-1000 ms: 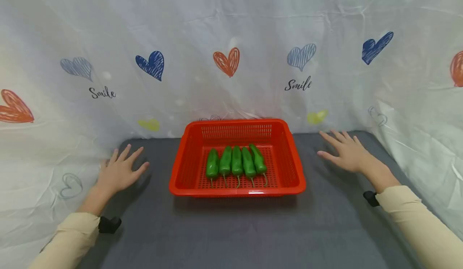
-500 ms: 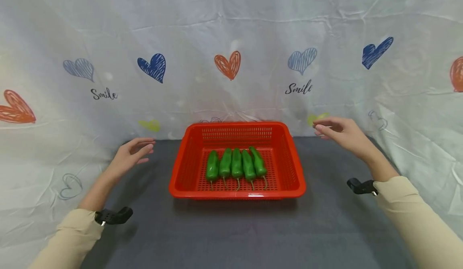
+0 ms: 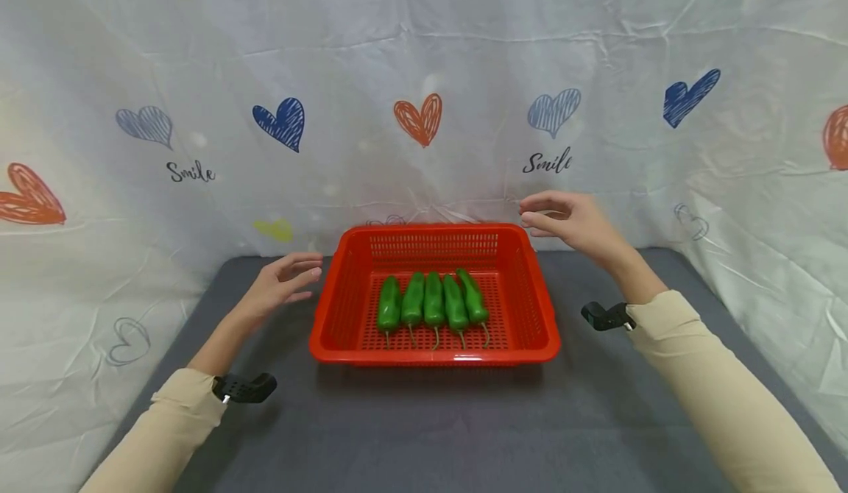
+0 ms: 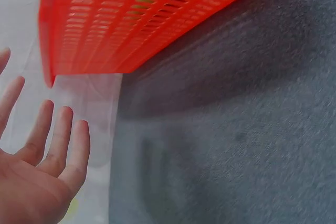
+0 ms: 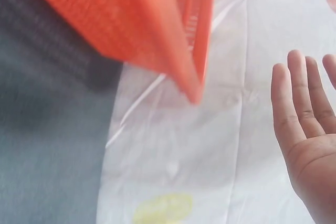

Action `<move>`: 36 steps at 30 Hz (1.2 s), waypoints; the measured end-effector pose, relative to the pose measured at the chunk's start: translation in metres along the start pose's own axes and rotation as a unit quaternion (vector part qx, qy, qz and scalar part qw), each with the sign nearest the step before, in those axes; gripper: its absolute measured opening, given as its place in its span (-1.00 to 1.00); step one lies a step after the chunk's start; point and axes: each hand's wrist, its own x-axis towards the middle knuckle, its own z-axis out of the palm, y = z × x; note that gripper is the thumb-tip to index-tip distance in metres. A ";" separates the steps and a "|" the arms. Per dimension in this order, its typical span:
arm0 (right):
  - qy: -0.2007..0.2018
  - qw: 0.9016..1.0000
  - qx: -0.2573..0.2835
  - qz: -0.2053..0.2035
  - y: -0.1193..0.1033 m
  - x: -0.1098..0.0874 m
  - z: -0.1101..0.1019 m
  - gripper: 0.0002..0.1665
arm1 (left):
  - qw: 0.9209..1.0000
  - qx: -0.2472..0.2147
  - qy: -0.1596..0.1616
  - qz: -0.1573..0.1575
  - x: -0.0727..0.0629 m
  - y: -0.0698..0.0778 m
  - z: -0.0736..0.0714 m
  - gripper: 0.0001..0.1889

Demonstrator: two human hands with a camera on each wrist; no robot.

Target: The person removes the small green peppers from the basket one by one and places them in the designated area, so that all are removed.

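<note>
A red plastic basket (image 3: pixel 433 355) with slotted walls stands mid-table in the head view. Several green peppers (image 3: pixel 433 298) lie side by side on its floor, stems toward the near rim. Just left of the basket, my left hand (image 3: pixel 281 283) hovers with relaxed fingers and holds nothing. The left wrist view shows that palm (image 4: pixel 34 182) apart from the basket wall (image 4: pixel 105 30). My right hand (image 3: pixel 573 221) hangs near the basket's far right corner, fingers loosely extended and nothing in them. In the right wrist view its fingers (image 5: pixel 302 93) are clear of the basket rim (image 5: pixel 173 40).
The dark grey table (image 3: pixel 430 434) extends around the basket. Behind and beside it hangs a white sheet (image 3: pixel 358 59) printed with hearts and "Smile". A black band (image 3: pixel 245 388) sits on the left wrist and another black band (image 3: pixel 608 316) on the right.
Both hands have turned from palm-down with spread fingers to palms facing inward. They have moved toward the basket, the left one rightward, the right one leftward and up. The peppers have stayed put.
</note>
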 end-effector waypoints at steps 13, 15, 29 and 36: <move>-0.032 0.997 0.072 -0.025 -0.018 0.032 0.038 -0.61 | 1.000 -0.006 -0.020 -0.004 0.006 -0.008 0.015 -0.46; -0.037 0.995 0.089 -0.026 -0.017 0.035 0.044 -0.62 | 1.000 -0.012 -0.023 -0.005 0.007 -0.009 0.015 -0.46; -0.062 0.986 0.152 -0.006 -0.009 0.047 0.081 -0.60 | 1.000 -0.007 -0.026 -0.014 0.006 -0.009 0.019 -0.45; -0.072 0.986 0.148 0.006 -0.001 0.051 0.093 -0.52 | 0.999 -0.005 -0.027 -0.018 0.005 -0.010 0.019 -0.44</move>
